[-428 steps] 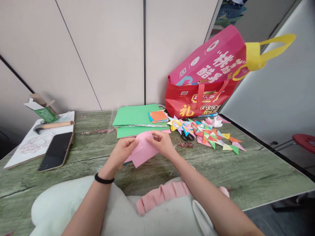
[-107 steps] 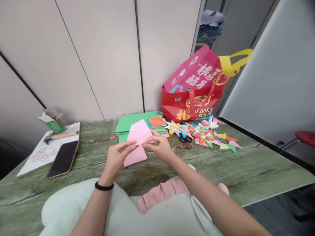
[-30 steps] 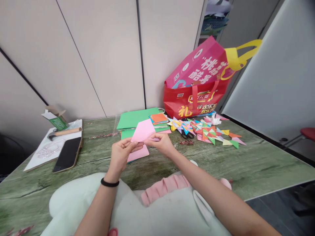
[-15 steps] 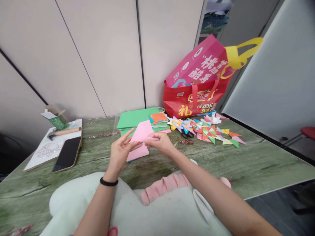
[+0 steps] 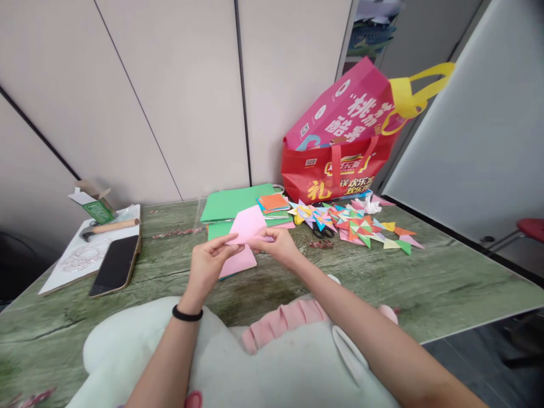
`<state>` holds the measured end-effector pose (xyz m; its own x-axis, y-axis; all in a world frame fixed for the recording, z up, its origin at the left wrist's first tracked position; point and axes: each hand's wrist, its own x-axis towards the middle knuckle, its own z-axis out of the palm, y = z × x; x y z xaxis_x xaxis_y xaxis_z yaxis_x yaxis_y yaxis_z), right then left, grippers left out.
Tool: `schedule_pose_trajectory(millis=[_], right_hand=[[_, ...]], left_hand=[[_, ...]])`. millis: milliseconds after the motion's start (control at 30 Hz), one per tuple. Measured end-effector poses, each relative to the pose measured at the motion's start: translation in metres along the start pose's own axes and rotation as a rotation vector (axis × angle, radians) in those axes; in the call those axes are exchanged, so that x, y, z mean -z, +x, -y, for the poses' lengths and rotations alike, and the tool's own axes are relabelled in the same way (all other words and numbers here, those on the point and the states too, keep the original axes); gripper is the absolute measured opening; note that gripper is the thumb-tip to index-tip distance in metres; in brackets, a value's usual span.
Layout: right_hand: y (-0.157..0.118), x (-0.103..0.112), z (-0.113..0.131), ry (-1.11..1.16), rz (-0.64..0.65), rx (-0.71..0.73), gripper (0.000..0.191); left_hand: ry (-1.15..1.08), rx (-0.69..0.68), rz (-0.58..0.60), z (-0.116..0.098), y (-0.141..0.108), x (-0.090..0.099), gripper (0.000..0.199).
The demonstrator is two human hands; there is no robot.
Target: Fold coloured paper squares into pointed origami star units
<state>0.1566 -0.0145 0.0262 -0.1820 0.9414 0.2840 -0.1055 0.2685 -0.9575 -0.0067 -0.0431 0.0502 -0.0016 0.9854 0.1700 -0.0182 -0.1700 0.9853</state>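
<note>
Pale wall panels (image 5: pixel 191 85) with dark seams rise beyond both hands, behind a green, wood-grained table (image 5: pixel 170 272). A grey wall (image 5: pixel 476 153) stands well to the right of the right hand, and dark floor (image 5: pixel 463 368) shows past the table's edge on that side. The left hand (image 5: pixel 207 262) pinches the near left edge of a folded pink paper (image 5: pixel 250 220); the right hand (image 5: pixel 279 243) grips its near right edge between thumb and fingers. A pink sheet (image 5: pixel 240 263) lies just below the hands. Green sheets (image 5: pixel 238 202) lie just beyond them, a red bag (image 5: pixel 304 170) farther off. Colourful folded pieces (image 5: pixel 361 229) spread right of the right hand; a phone (image 5: pixel 114 265) lies left of the left. A pale plush (image 5: pixel 263 379) sits nearer than both hands.
</note>
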Motion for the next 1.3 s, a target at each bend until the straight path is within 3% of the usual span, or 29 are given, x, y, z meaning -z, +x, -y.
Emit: schedule_pose_trajectory(millis=[600,833,1067,1233,1300], right_hand=[[-0.002,-0.001,0.001,-0.127,-0.135,0.119,0.023],[0.000,-0.003,-0.004,-0.047,-0.232,0.108,0.039],[0.001,-0.003,-0.001,0.050,-0.198,0.025,0.066],[0.004,0.003,-0.003,0.012,-0.119,0.050,0.047],[0.005,0.005,-0.003,0.004,-0.100,0.052,0.047]], left_hand=[[-0.150,-0.026,-0.079,0.005,-0.001,-0.008,0.023],[-0.173,-0.034,-0.106,0.006,-0.002,-0.010,0.023],[-0.151,-0.041,-0.118,0.006,-0.003,-0.011,0.023],[-0.089,-0.045,-0.112,0.003,-0.004,-0.011,0.021],[-0.051,-0.040,-0.102,0.001,-0.005,-0.011,0.020]])
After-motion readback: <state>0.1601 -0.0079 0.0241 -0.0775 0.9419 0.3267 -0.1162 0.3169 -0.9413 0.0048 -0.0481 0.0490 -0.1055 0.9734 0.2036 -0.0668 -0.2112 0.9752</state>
